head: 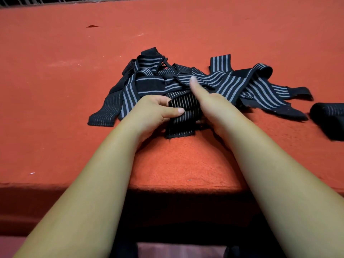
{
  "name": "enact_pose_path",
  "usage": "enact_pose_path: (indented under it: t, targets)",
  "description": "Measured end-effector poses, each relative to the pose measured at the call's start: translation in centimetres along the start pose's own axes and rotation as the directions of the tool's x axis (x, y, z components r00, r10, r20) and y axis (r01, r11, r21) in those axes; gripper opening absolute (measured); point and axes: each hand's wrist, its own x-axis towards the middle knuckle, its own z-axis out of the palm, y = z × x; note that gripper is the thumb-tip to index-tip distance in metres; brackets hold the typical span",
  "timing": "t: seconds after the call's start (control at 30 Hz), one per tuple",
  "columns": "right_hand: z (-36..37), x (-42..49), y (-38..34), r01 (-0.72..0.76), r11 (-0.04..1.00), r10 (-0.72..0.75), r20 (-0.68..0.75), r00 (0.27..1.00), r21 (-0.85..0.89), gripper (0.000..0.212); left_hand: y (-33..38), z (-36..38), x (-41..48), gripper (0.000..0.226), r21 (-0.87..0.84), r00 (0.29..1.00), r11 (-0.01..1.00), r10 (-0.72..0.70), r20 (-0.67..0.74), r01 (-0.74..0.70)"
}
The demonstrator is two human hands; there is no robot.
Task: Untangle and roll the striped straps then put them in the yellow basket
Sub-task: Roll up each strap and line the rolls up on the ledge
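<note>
A tangled heap of black straps with grey stripes lies on the red cloth in the middle of the view. In front of the heap, both hands hold a partly rolled strap; its loose end lies flat toward me. My left hand grips the roll's left side with the thumb on top. On the roll's right side my right hand grips it, its thumb raised and pointing up toward the heap. A finished black roll lies at the right edge. No yellow basket is in view.
The red cloth-covered surface stretches far to the left and back. Its front edge runs under my forearms. A small dark fleck lies far back left. A pale railing shows at the top left.
</note>
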Motion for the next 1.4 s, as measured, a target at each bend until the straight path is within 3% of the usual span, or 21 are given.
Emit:
enact_pose_path:
  t: [0.03, 0.07, 0.17, 0.2, 0.23, 0.3, 0.37, 0.47, 0.6, 0.7, 0.8, 0.83, 0.93, 1.0, 1.07, 1.13, 1.23, 1.3, 1.4]
  targets:
    - [-0.1, 0.5, 0.1, -0.037, 0.996, 0.038, -0.015, 0.999, 0.08, 0.109, 0.1, -0.2, -0.2, 0.031, 0.0, 0.999, 1.0, 0.008, 0.049, -0.008]
    - [-0.2, 1.0, 0.3, -0.055, 0.987, 0.057, -0.006, 0.998, 0.153, 0.108, 0.2, -0.4, -0.3, 0.033, -0.011, 0.995, 1.0, 0.021, 0.099, -0.02]
    - [-0.4, 0.8, 0.3, -0.037, 0.987, 0.03, 0.05, 0.998, 0.155, 0.047, 0.6, -1.0, -1.0, 0.036, 0.004, 0.977, 0.999, 0.032, 0.213, -0.034]
    - [-0.4, 0.8, 0.4, -0.025, 0.991, 0.018, 0.053, 0.998, 0.128, 0.038, 0.6, -1.1, -1.2, 0.035, 0.029, 0.972, 0.999, 0.028, 0.234, -0.036]
    - [-0.5, 0.7, 0.5, -0.014, 0.993, 0.006, 0.062, 0.998, 0.116, 0.041, 0.7, -1.2, -1.2, 0.035, 0.052, 0.97, 0.998, 0.023, 0.243, -0.036]
    - [-0.6, 0.2, 0.4, 0.041, 0.99, -0.059, 0.135, 0.989, 0.136, 0.035, 0.7, -1.4, -0.8, 0.03, 0.068, 0.982, 0.998, 0.002, 0.191, -0.015]
    - [-0.8, -0.3, 0.1, 0.082, 0.981, -0.112, 0.171, 0.979, 0.174, 0.021, 1.0, -1.4, -0.2, 0.042, 0.01, 0.998, 1.0, -0.025, 0.051, 0.025]
    - [-0.7, -0.9, 0.2, 0.121, 0.986, -0.137, 0.142, 0.98, 0.115, 0.025, 1.1, -0.9, 0.7, 0.049, -0.08, 0.993, 0.996, -0.054, -0.109, 0.045]
    - [-0.7, -2.5, -0.3, 0.192, 0.967, -0.153, 0.223, 0.963, -0.166, 0.013, 0.8, -0.1, 1.7, 0.08, -0.076, 0.981, 0.997, -0.046, -0.19, 0.032]
    - [-1.6, -2.9, -0.3, 0.207, 0.942, -0.141, 0.246, 0.959, -0.266, 0.039, 0.7, 0.2, 2.3, 0.083, -0.136, 0.984, 0.991, -0.03, -0.176, 0.006]
    - [-2.1, -3.6, -0.2, 0.177, 0.957, -0.104, 0.298, 0.949, -0.231, 0.009, 0.5, 0.7, 2.4, 0.085, -0.2, 0.994, 0.979, -0.048, -0.096, 0.028]
    - [-2.2, -3.5, 0.0, 0.172, 0.958, -0.094, 0.314, 0.945, -0.23, 0.008, 0.4, 0.9, 2.4, 0.088, -0.182, 0.995, 0.982, -0.056, -0.079, 0.041]
    - [-2.4, -2.5, 1.1, 0.146, 0.956, -0.033, 0.403, 0.915, -0.253, 0.032, -0.1, 1.0, 2.9, 0.096, -0.149, 0.995, 0.987, -0.066, -0.076, 0.055]
    - [-2.4, -2.4, 1.4, 0.139, 0.96, -0.023, 0.428, 0.904, -0.242, 0.029, -0.2, 1.2, 2.9, 0.102, -0.16, 0.996, 0.984, -0.084, -0.021, 0.08]
    - [-2.6, -2.9, 1.2, 0.143, 0.96, -0.044, 0.375, 0.926, -0.24, 0.012, -0.1, 1.2, 2.8, 0.087, -0.2, 0.997, 0.977, -0.069, 0.028, 0.073]
    - [-2.6, -3.7, 0.5, 0.139, 0.973, -0.063, 0.368, 0.928, -0.183, 0.004, 0.4, 1.1, 2.4, 0.058, -0.218, 0.999, 0.976, -0.03, -0.014, 0.026]
    - [-3.1, -4.2, -0.1, 0.161, 0.962, -0.079, 0.342, 0.936, -0.218, 0.027, 1.1, 0.6, 1.9, 0.033, -0.234, 0.997, 0.97, 0.059, -0.053, -0.07]
    - [-3.3, -4.4, -0.1, 0.061, 0.997, -0.04, 0.375, 0.926, -0.045, 0.04, 1.5, 0.2, 1.7, 0.03, -0.281, 0.995, 0.954, 0.094, -0.045, -0.103]
    - [-2.9, -4.0, -0.4, -0.026, 0.951, -0.088, 0.351, 0.932, 0.307, 0.054, 1.8, -0.1, 1.4, 0.032, -0.321, 0.99, 0.937, 0.139, -0.016, -0.137]
